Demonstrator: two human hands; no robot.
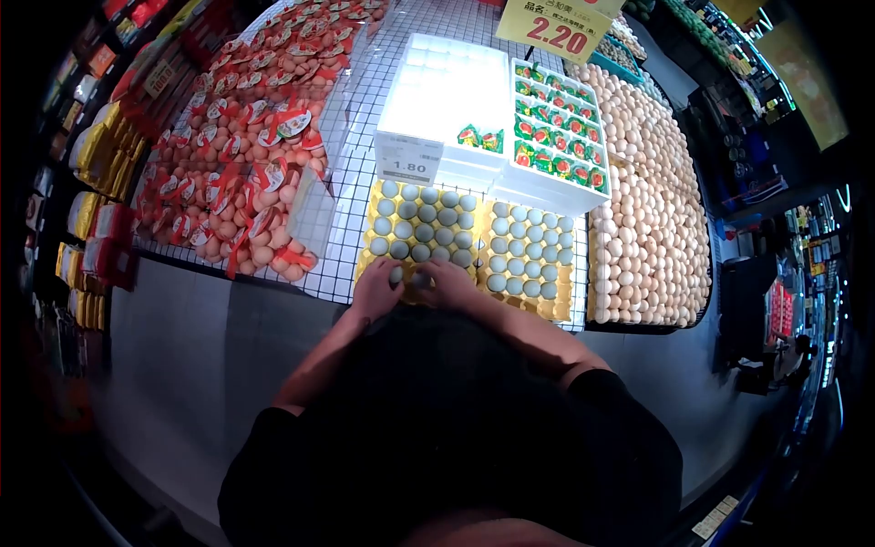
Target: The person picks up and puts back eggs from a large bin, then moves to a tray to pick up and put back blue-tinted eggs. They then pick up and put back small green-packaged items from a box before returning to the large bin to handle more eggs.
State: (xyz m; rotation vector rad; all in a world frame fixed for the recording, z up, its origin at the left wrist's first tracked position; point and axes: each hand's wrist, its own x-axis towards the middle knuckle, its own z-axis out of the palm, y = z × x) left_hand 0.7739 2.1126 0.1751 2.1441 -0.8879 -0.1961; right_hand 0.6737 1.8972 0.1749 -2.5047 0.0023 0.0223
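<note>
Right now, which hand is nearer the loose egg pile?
Right. The right hand is left of the pile, at the yellow tray's front edge; the left hand is farther left.

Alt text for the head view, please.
The left hand and right hand are at the near edge of a yellow tray of pale eggs on a shop display. A second tray lies to its right; netted eggs far left, loose eggs far right, a price sign behind.

The pale green eggs [424,232] have smooth, matt shells, and their yellow tray [374,196] looks dull, plastic or pulp I cannot tell. The counter [351,109] is glossy white tile. The white boxes [447,91] look like matt foam, and the bagged eggs [255,137] are under shiny clear plastic.
</note>
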